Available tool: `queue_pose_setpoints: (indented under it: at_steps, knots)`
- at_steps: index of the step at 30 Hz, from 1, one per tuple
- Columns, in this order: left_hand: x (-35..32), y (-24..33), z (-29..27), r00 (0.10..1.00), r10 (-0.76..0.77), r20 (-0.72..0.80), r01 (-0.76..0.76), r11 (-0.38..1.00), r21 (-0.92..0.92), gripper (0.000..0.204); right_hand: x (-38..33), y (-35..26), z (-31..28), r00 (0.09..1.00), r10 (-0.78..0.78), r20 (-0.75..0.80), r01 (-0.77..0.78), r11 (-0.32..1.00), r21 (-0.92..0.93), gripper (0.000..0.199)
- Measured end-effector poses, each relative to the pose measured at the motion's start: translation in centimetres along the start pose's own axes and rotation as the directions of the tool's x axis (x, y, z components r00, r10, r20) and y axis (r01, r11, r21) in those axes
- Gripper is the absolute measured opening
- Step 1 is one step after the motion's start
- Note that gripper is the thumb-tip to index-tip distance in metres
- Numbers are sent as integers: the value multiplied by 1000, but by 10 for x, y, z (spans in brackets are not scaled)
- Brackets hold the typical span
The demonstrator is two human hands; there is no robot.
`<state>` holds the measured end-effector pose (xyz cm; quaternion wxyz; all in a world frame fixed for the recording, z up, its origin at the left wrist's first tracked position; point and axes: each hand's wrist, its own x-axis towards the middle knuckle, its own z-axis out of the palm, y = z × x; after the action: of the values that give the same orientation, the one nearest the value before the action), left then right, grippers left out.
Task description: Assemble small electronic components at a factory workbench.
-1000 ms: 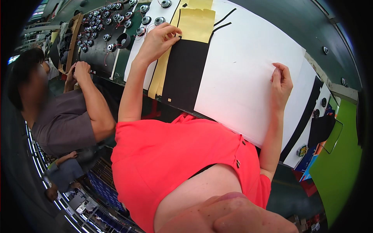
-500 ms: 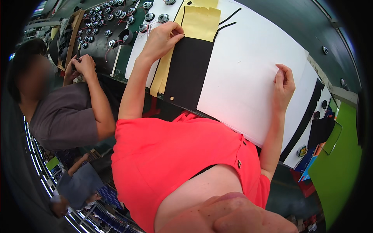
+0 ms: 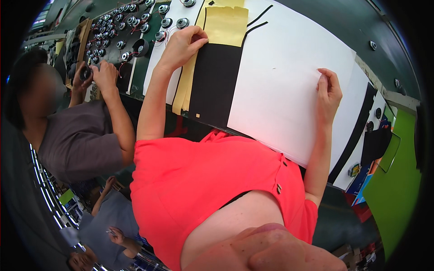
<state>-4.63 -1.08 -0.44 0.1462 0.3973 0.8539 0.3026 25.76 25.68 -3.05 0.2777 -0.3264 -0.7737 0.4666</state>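
Note:
My left hand (image 3: 183, 47) has thumb and forefinger pinched together at the left edge of a black sheet (image 3: 214, 83), just where its yellow backing paper (image 3: 226, 27) shows. Whatever sits between those fingertips is too small to make out. Over the large white sheet (image 3: 275, 90), my right hand (image 3: 328, 92) is raised with its thumb and fingertips together; what they hold, if anything, cannot be seen. Thin black strips (image 3: 257, 27) stick out onto the white sheet beside the yellow paper. A tiny yellow square (image 3: 197, 115) marks the black sheet's near end.
Many small round speakers (image 3: 106, 34) with red wires stand on a black board at the left. There a co-worker (image 3: 86, 135) holds a round black part. Another person (image 3: 108, 226) is farther back. A long black strip (image 3: 357, 131) and a green panel (image 3: 398, 180) lie right.
The whole view has shifted slightly. Both my hands keep nearly the same pose. The co-worker's hands have parted a little, showing the round black part, and the person farther back has moved.

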Motion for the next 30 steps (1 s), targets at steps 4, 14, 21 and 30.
queue_pose_setpoints:
  at_steps: [4,14,21,30]
  knots:
    - [5,1,-4,1000,-7,-30,7,1000,12,15,1,-2,-1,1000,2,-2,-2,1000,-9,17]
    - [61,83,22,995,97,-11,-97,980,-176,14,9,-4,-5,995,-86,-55,86,996,-5,13]
    - [150,183,108,846,508,163,-449,842,-299,14,4,5,-4,989,-117,-92,118,993,7,11]
    - [216,294,206,806,535,254,-398,807,-436,14,7,16,0,975,-207,-74,212,975,62,12]
